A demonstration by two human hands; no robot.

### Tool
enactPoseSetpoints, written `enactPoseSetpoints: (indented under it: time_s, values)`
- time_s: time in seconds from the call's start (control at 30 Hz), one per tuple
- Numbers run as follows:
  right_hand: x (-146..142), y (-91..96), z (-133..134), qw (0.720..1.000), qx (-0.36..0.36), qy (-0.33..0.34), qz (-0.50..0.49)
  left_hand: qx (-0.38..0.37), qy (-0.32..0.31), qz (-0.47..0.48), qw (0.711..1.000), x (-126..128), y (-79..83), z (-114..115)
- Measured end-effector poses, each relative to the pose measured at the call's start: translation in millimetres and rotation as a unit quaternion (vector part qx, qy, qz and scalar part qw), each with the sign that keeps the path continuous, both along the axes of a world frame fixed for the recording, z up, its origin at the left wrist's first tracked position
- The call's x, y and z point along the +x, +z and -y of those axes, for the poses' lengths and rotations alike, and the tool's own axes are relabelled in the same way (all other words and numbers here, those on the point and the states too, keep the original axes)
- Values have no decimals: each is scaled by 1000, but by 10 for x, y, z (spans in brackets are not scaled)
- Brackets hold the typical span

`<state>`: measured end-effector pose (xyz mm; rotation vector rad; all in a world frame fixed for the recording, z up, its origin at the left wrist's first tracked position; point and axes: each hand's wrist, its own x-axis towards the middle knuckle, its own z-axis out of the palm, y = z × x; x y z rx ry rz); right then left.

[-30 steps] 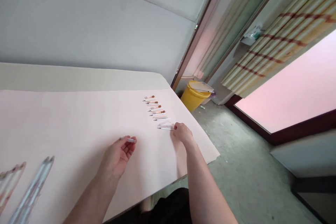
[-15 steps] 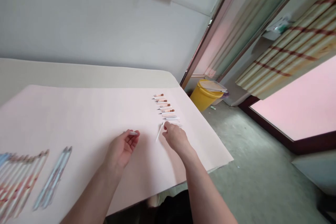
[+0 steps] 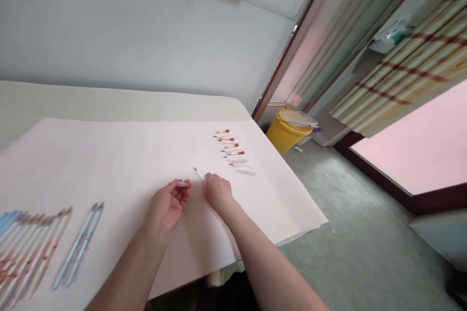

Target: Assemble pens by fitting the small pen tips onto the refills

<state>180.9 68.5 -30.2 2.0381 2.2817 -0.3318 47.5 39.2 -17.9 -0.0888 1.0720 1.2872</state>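
Observation:
My left hand (image 3: 168, 206) is palm up, its fingers pinched on a short whitish pen part (image 3: 183, 184). To its right, my right hand (image 3: 219, 192) grips a thin white pen refill (image 3: 199, 173) whose dark tip points up and to the left, away from the fist. The refill's other end is hidden by the hand. Beyond my right hand lies a column of pen parts (image 3: 233, 146): more white refills with dark tips and small pieces with brown ends. A clear, whitish tube-like part (image 3: 246, 172) lies nearest to me in that column.
A row of slim pens with printed barrels (image 3: 36, 248) lies at the left, slightly blurred. Two light-blue pens (image 3: 78, 248) lie beside them. Pale paper (image 3: 120, 155) covers the table. Past the table's right edge stands a yellow bin (image 3: 286, 133) on the floor.
My right hand has moved left from the column of parts, bringing the refill close to my left hand. The refill's dark tip now points up and left. My left hand has barely moved.

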Motion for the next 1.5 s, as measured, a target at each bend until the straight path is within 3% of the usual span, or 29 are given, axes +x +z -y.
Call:
enactPoseSetpoints:
  time_s: [0.13, 0.27, 0.37, 0.6, 1.0, 1.27, 1.5]
  values:
    - [88, 150, 84, 999, 0, 27, -35, 3, 23, -6, 1000, -117, 8, -48]
    - [221, 387, 247, 965, -26, 82, -247, 16, 63, 0, 998, -236, 22, -97]
    - [230, 535, 342, 943, -54, 90, -317, 21, 76, 4, 997, -283, 34, -107]
    - [121, 675, 368, 963, -38, 98, -249, 32, 57, -3, 998, -273, 53, -104]
    - [143, 636, 385, 953, -20, 114, -280, 102, 48, -106, 988, -272, 72, -64]
    - [132, 667, 399, 956, -12, 123, -264, 107, 71, -111, 985, -289, 17, -79]
    - [96, 629, 400, 957, 4, 125, -261, 135, 28, -120, 983, -199, 95, -32]
